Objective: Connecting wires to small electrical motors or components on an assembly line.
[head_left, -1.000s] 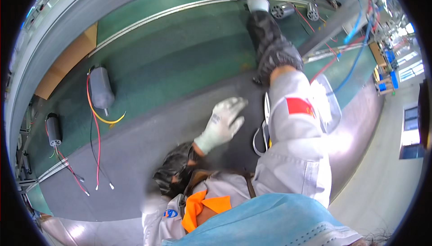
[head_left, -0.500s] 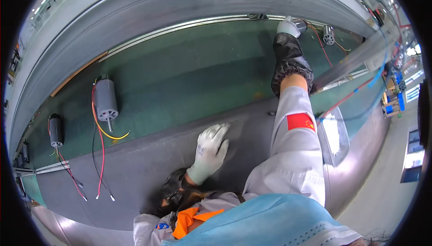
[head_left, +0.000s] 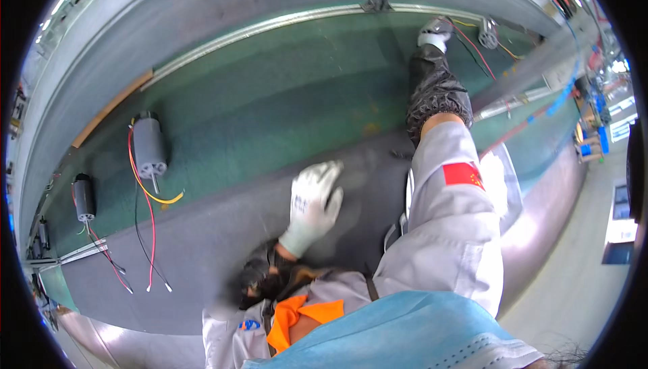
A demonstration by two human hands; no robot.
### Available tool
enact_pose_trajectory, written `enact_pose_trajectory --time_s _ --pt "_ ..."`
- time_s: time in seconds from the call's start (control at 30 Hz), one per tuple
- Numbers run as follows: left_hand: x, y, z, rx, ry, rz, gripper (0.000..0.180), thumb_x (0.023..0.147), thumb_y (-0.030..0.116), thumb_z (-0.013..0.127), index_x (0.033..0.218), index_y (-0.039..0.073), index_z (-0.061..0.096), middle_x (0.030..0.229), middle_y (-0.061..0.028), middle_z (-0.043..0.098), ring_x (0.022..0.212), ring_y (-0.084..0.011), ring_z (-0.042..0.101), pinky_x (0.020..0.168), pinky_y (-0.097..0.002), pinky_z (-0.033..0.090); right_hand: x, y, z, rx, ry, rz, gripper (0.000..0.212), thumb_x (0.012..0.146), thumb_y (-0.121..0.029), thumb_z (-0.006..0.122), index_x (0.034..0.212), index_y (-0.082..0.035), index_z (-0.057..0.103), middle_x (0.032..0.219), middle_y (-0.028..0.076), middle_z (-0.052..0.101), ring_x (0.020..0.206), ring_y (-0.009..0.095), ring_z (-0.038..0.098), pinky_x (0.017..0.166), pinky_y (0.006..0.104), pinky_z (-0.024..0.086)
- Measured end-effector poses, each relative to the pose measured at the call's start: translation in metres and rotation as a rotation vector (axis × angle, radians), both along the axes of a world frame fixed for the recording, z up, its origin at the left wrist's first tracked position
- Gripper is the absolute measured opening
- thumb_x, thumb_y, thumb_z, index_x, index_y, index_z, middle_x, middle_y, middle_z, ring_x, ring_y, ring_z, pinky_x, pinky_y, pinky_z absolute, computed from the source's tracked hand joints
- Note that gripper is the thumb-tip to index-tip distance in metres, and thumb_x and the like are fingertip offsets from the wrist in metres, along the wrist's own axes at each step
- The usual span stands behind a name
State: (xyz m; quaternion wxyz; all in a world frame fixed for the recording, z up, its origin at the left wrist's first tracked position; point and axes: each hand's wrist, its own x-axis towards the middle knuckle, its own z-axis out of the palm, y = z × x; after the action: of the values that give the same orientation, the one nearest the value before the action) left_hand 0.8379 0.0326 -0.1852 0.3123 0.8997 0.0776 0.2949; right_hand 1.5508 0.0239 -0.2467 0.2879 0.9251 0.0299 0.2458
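Looks down, fisheye-wide, from head height onto the surface (head_left: 256,112) at mid-frame, very near the mask (head_left: 405,328) at bottom.

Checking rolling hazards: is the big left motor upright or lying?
Lying down: the big motor stretches along the green surface, shaft toward the dark mat.

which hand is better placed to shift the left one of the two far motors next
Probably right: the right hand is at that motor, while the left hand is far off, over the dark mat.
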Motion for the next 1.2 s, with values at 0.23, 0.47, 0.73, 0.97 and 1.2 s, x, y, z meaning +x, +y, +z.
enact_pose_trajectory --time_s 0.23,0.47,0.73,0.97,1.2 --pt "0.018 0.01 -0.035 -0.087 -0.207 0.21 0.042 0.094 0.009 0.062 0.135 0.002 0.057 0.131 -0.02 0.06 0.126 -0.0386 0.053 0.109 -0.0454 0.041 -0.326 0.005 0.057 1.43 0.999 0.445 0.075 0.091 -0.011 0.065 0.155 -0.008 0.027 0.083 0.013 0.069 0.059 0.02 0.063 0.043 0.037 0.044" --pt "-0.032 0.037 -0.005 -0.026 -0.343 0.491 0.053 0.089 0.02 0.071 0.137 0.002 0.055 0.131 -0.0206 0.06 0.124 -0.0399 0.054 0.108 -0.0473 0.042 -0.626 -0.126 0.127 1.276 1.541 0.868 0.088 0.091 0.002 0.056 0.164 -0.009 0.008 0.099 0.009 0.07 0.06 0.011 0.059 0.05 0.0276 0.048" --pt "-0.174 -0.017 0.022 -0.061 0.183 0.545 0.065 0.085 0.021 0.079 0.141 0.001 0.052 0.135 -0.0189 0.056 0.129 -0.0344 0.051 0.11 -0.0436 0.041 -0.737 -0.187 0.103 0.847 1.588 1.468 0.085 0.087 0.003 0.062 0.161 -0.009 0.023 0.124 0.019 0.064 0.105 0.028 0.065 0.098 0.0379 0.05" --pt "-0.205 -0.022 -0.003 -0.552 -0.317 0.418 0.072 0.082 0.028 0.083 0.141 0.001 0.052 0.127 -0.0138 0.061 0.128 -0.0276 0.052 0.111 -0.0376 0.04 -0.731 -0.072 0.114 0.382 0.865 2.078 0.087 0.076 -0.004 0.069 0.156 -0.011 0.035 0.151 0.02 0.045 0.143 0.038 0.039 0.119 0.054 0.029" --pt "-0.255 -0.021 0.011 -0.896 -0.274 0.393 0.076 0.092 0.045 0.072 0.144 -0.004 0.046 0.126 -0.0139 0.061 0.121 -0.0246 0.057 0.108 -0.0346 0.043 -0.677 -0.015 0.1 -0.092 0.971 1.911 0.039 0.084 -0.015 0.07 0.123 -0.013 0.063 0.115 0.013 0.067 0.115 0.036 0.06 0.097 0.0473 0.047"
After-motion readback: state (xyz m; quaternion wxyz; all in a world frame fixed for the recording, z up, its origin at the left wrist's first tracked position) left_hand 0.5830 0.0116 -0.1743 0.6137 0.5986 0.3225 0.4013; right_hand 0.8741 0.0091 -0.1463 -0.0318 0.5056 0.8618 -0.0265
